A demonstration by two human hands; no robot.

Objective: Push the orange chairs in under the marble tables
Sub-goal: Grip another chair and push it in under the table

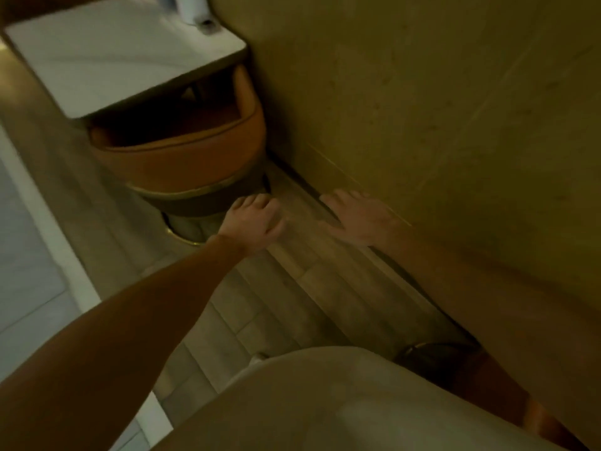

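Note:
An orange tub chair (182, 161) with a gold band and round base stands partly under a white marble table (97, 56) at the upper left. My left hand (255, 222) hovers just below the chair's back, fingers loosely curled and holding nothing. My right hand (356, 218) is stretched out flat beside the wall's foot, fingers straight, apart from the chair. The frame is blurred.
A tan wall (439, 109) runs along the right. The wooden floor (309, 288) lies between me and the chair. A second white table edge (19, 255) shows at left. Another chair's dark base (432, 356) sits at lower right. A white object (195, 9) stands on the table.

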